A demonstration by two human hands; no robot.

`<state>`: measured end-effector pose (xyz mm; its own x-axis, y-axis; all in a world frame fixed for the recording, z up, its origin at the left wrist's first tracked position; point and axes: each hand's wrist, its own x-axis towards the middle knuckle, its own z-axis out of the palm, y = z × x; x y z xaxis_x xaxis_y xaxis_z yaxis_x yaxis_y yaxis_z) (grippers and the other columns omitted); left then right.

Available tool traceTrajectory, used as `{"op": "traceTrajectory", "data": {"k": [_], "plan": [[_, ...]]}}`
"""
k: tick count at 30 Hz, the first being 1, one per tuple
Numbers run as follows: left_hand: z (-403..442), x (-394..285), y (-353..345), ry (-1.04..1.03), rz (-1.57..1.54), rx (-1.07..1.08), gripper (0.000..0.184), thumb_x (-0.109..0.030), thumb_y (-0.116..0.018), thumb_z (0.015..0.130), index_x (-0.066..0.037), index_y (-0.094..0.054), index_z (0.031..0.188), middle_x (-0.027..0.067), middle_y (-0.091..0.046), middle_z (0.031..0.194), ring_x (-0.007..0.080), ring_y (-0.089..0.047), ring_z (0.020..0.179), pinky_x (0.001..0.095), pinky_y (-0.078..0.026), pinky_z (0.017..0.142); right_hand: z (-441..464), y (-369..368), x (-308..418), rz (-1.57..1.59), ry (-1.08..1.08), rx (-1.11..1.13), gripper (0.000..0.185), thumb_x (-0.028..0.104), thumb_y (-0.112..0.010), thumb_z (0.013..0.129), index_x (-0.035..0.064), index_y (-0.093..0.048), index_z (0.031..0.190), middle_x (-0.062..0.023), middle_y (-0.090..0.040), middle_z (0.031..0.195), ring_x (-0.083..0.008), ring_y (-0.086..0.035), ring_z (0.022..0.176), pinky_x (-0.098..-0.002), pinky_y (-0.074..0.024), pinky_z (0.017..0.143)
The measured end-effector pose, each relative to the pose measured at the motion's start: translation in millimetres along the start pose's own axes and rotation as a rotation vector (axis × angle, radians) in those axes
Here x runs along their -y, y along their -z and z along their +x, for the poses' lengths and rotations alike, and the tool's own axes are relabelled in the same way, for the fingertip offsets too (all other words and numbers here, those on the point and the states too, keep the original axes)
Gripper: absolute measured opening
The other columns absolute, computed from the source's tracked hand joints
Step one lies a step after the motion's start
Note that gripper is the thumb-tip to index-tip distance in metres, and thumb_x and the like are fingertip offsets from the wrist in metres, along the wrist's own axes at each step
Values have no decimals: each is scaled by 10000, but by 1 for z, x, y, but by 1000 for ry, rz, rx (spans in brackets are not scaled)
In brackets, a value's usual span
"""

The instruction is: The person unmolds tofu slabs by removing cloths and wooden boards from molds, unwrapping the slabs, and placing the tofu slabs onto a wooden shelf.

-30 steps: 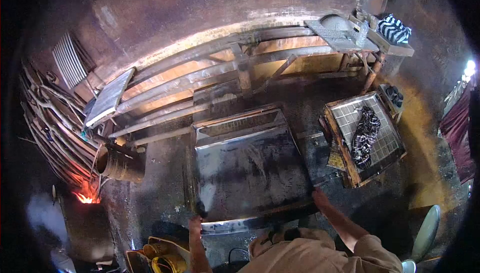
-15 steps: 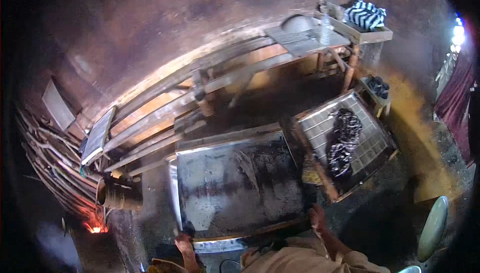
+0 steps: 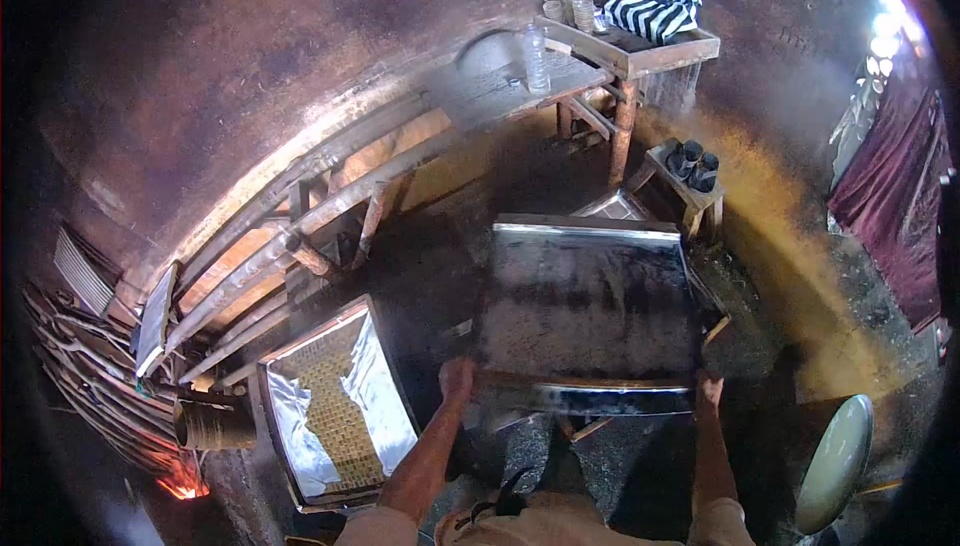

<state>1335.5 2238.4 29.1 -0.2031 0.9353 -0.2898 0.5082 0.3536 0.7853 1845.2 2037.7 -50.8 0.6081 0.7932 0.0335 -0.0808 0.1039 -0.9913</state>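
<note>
Right of the woven tray (image 3: pixel 335 421), I hold the dark panel (image 3: pixel 590 306) by its near corners with left hand (image 3: pixel 458 378) and right hand (image 3: pixel 709 389) (fingers, seen from here, curled on it).

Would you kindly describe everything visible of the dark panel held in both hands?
The dark panel is flat, roughly rectangular, apparently metal, smudged on top, with shinier far and near edges. The left hand holds its near left corner, the right hand its near right. It partly hides a tray; contact is unclear.
</note>
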Motion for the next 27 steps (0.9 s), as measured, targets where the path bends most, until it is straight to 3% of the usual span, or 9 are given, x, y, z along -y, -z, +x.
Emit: {"op": "traceTrajectory", "data": {"k": [4,7,9,12,17,19,21,24,27], "plan": [[51,50,-81,-239,-81,-6,204,-221,-553,696,-36,-637,672,134,-621,705,296,-587,676,405,-435,632,25,45,-36,-314,-229,-249,297,286,-618,811,39,-506,933,-55,-529,873,-148,-489,772,-302,-414,673],[63,66,-104,-382,635,72,187,-232,-558,720,-75,-659,714,129,-646,796,295,-603,753,418,-450,675,22,60,-74,-155,-119,-247,252,248,-591,812,24,-524,906,-69,-548,868,-155,-494,770,-312,-412,667],[69,96,-106,-660,734,69,193,-254,-569,732,-116,-682,806,120,-657,897,315,-603,849,420,-465,761,19,72,-102,-750,-192,-82,282,233,-582,788,-4,-552,939,-115,-574,894,-178,-507,770,-341,-416,680],[58,71,-97,162,95,519,297,-265,-508,856,-79,-606,1066,177,-577,1071,356,-522,1030,448,-411,868,1,20,-39,-840,-363,-96,289,215,-565,787,-20,-608,952,-205,-621,951,-307,-582,846,-418,-455,759],[34,83,-85,96,-80,475,443,-360,-531,844,-65,-541,1175,181,-563,1113,360,-509,1048,444,-378,913,7,22,-84,-882,-437,-94,366,290,-579,810,4,-605,1036,-196,-611,1024,-309,-579,952,-407,-456,814],[41,113,-80,151,-235,416,483,-377,-544,833,-69,-519,1205,175,-559,1127,354,-509,1050,447,-370,923,24,0,-78,-1743,-654,234,459,335,-591,808,38,-547,1155,-187,-573,1127,-303,-548,1040,-415,-452,851],[47,138,-54,-240,55,203,458,-316,-571,812,-63,-506,1189,183,-563,1087,330,-515,1049,442,-396,899,14,-61,-51,-1430,-24,-363,386,279,-655,732,60,-614,1047,-155,-595,1101,-326,-578,992,-467,-464,797],[48,153,21,-170,-116,73,495,-203,-633,798,-46,-486,1244,121,-508,1249,224,-506,1114,353,-408,934,32,-207,-11,-1229,46,-10,313,166,-607,750,71,-608,1049,-112,-548,1176,-295,-560,990,-437,-467,778],[21,166,115,-136,-590,-450,392,-122,-688,664,-58,-557,1028,146,-548,1007,302,-526,960,410,-452,822,46,-344,-78,303,-9,618,291,14,-535,785,41,-591,1069,-75,-540,1194,-210,-540,1006,-338,-451,802]]}}
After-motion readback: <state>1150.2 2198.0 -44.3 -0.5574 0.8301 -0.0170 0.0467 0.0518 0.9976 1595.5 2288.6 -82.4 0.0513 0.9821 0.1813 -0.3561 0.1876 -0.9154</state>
